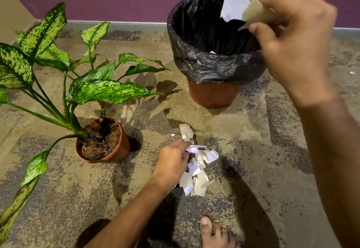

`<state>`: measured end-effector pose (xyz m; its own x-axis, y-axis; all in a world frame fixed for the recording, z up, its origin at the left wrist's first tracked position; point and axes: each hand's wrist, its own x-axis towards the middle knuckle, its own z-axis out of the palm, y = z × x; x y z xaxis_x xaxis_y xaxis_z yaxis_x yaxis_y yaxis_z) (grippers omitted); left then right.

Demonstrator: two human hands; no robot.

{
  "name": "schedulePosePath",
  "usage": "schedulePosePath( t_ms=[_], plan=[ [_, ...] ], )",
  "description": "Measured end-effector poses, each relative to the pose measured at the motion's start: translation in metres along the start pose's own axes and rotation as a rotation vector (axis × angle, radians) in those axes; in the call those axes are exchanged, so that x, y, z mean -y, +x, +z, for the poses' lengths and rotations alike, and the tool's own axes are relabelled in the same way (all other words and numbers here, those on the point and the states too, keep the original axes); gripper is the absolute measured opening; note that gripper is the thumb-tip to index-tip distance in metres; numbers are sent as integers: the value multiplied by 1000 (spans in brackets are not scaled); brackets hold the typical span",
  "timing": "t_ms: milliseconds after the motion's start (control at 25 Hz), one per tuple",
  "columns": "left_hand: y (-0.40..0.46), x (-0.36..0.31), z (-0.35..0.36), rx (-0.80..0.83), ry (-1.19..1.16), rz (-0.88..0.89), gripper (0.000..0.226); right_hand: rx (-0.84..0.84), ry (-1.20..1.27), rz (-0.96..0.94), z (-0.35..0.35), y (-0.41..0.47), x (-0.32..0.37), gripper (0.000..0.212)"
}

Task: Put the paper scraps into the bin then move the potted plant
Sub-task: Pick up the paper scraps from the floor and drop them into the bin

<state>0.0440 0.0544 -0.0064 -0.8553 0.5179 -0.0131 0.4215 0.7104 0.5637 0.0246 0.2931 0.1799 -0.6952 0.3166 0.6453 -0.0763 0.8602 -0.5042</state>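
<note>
- On the carpeted floor, head view: the bin (pixel 212 95), lined with a black bag, stands at one o'clock; the potted plant (pixel 103 140) sits at nine o'clock, well apart from it.
- The right hand (pixel 292 39) hangs over the bin's right rim, fingers curled round a few paper scraps (pixel 234 4) poised above the opening.
- The left hand (pixel 171 165) is down at the pile of scraps (pixel 196 169) near centre, at six o'clock from the bin, fingers pinching the top pieces.
- Progress, as I judge it: a white bit shows inside the bin, so some paper is in; most of the pile is left, and the plant is not yet moved.
- Room: bare carpet lies between pile and bin. The plant's long leaves reach toward both, and a bare foot (pixel 216 234) sits just below the pile.
</note>
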Motion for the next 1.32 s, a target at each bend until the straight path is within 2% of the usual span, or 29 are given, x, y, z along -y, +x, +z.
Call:
schedulePosePath(
  t_ms=[80,200,360,480,600,720,840,920,1040,1160,1240,1320],
  plan=[
    [4,-16,-3,-76,-5,127,37,54,-116,2,16,18,-11,42],
    [11,-36,-9,-187,-55,314,34,129,-134,12,27,19,-14,62],
    [27,-75,-41,-389,-166,498,25,31,27,58,9,-6,-7,53],
    [46,-108,-75,-531,-275,477,22,-64,209,131,-9,-32,-1,35],
    [78,-135,-106,-611,-326,397,21,-90,282,124,-14,-53,0,29],
    [120,-153,-129,-570,-304,195,21,-137,301,148,-11,-67,-7,28],
    [153,-156,-138,-489,-148,137,20,-111,257,236,-4,-94,-16,29],
    [163,-154,-137,-420,-85,110,25,-20,179,312,1,-118,-23,31],
    [163,-151,-130,-377,-116,63,46,162,67,424,8,-155,-28,31],
    [147,-152,-127,-417,-182,127,50,425,-28,396,18,-191,-26,32],
    [129,-154,-119,-495,-242,278,43,728,-87,428,31,-215,-24,50],
    [105,-156,-97,-512,-271,421,36,1049,-171,445,49,-237,-24,86]
  ],
)
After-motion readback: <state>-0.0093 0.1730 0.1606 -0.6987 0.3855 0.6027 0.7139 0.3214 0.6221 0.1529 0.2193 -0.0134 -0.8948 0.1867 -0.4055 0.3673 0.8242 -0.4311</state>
